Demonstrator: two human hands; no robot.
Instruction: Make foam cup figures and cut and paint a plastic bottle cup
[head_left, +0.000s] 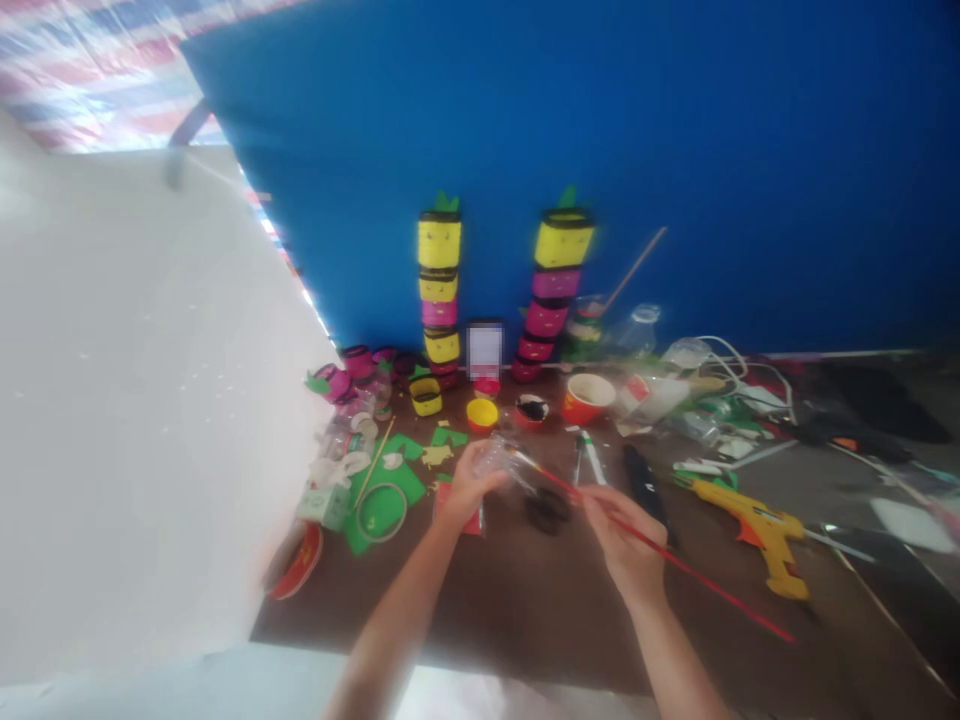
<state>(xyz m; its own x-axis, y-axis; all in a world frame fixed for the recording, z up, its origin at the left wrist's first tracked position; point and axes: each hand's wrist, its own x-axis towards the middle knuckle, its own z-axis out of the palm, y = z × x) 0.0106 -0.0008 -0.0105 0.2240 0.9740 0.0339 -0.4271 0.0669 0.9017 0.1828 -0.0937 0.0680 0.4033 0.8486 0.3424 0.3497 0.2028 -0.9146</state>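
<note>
My left hand (471,482) is closed around a clear plastic piece (501,457), blurred, that looks like a cut bottle part. In my right hand (626,540) is a long red-handled paintbrush (712,583), its tip close to the clear plastic; whether they touch I cannot tell. Below and between the hands lie black loops (547,512), perhaps scissor handles, too smeared to be sure. A flat red packet (474,520) sits partly under my left hand. Just beyond the hands stand a small yellow cup (482,414) and a cup with black contents (532,410).
Two stacks of yellow and magenta pots, the left stack (439,245) and right stack (564,240), stand against the blue board (735,130). A yellow glue gun (757,530) lies at right. Green sheets (412,485), a tape ring (381,513) and a paper cup (589,400) are around.
</note>
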